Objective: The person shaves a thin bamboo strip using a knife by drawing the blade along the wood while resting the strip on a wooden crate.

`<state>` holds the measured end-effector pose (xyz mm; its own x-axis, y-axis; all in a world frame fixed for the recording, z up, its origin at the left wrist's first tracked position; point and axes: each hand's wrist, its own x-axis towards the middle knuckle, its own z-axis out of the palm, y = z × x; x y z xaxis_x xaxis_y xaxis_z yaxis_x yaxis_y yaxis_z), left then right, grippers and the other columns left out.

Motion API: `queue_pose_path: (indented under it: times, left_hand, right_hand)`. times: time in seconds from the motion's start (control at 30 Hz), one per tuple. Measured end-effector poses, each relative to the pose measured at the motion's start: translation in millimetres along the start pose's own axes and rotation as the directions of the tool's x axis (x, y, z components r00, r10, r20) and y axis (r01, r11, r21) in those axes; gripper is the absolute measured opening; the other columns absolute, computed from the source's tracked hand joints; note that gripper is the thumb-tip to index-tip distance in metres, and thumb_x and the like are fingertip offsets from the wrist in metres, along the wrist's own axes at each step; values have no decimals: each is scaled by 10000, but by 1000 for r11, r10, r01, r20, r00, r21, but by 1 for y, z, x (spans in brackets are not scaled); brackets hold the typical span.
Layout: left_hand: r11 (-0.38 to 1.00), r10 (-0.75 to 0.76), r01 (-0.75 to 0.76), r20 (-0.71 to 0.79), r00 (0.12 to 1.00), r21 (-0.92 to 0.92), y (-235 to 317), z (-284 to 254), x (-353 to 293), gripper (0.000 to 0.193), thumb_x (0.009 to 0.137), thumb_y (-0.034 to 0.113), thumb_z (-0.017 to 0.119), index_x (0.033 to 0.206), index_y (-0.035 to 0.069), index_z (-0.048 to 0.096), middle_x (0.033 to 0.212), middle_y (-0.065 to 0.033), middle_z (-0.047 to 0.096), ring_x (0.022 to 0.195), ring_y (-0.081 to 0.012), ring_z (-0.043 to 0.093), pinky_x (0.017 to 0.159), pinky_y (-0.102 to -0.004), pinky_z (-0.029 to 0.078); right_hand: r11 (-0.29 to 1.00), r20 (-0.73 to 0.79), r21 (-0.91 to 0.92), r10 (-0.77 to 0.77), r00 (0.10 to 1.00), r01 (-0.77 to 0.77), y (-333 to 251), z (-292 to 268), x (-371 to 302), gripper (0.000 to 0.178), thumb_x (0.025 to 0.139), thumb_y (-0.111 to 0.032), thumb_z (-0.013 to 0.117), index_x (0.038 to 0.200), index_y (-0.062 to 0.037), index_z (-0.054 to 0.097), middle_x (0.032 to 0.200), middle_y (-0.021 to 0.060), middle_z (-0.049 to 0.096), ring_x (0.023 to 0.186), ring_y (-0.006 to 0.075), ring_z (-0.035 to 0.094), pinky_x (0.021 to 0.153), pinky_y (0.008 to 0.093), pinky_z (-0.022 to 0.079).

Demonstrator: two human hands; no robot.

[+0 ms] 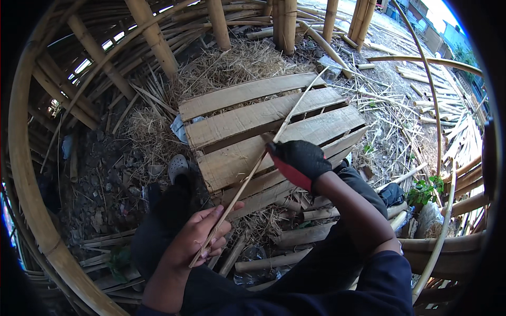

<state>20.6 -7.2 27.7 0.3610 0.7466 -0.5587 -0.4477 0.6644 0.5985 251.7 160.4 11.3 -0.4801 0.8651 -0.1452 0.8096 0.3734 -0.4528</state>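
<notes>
A long, thin bamboo strip (244, 184) runs slantwise from my lap up across a low slatted wooden platform (226, 164). My bare left hand (200, 234) is closed round its near end, thumb along the top. My right hand (301, 162), in a black and red work glove, forms a fist over the strip's middle, above the platform. A short, dark blade (266, 139), apparently a knife's, juts from that fist against the strip; its handle is hidden in the glove. Beyond the fist, the strip's far end rests over or just above the slats.
Upright bamboo poles (151, 37) and curved bamboo rails (31, 200) surround me. Straw and shavings (226, 66) lie behind the platform. Cut bamboo lengths (440, 113) are piled at the right. My shoe (178, 167) stands by the platform's left side; a bamboo piece (271, 262) lies below.
</notes>
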Motion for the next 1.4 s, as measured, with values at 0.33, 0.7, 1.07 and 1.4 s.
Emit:
queue_pose_path:
  times: [0.33,0.7,1.07,1.4]
  left_hand:
    - [997,13,-11,16,1000,-77,-6,2,8,464,1084,208,257,1456,-52,352,568,26,406,323,-46,378,294,-172,305]
    - [999,45,-45,78,996,-4,-4,9,12,478,1108,257,272,1488,-17,364,588,25,384,353,-32,347,307,-177,310]
    - [995,35,-36,-8,999,-90,-11,5,18,430,1110,274,292,1426,15,427,572,32,414,342,-24,373,266,-167,315]
    - [999,23,-25,-51,998,-45,-14,10,13,324,1100,245,349,1313,62,511,596,34,455,359,-28,387,330,-167,326]
  right_hand:
    - [993,-11,-45,-106,994,105,-17,17,-20,503,1035,-457,385,957,-84,712,713,199,674,703,385,693,657,492,548]
    - [981,-78,38,-187,979,191,13,25,-19,622,1029,-530,385,857,-24,703,774,215,674,768,411,662,746,475,502]
    - [953,-9,148,-265,964,263,-5,33,-26,600,1021,-523,379,860,-32,684,784,239,671,774,417,671,750,479,512]
    - [989,63,-26,-140,988,142,-13,5,-27,607,1039,-514,345,918,-39,703,802,225,687,756,411,690,726,509,539]
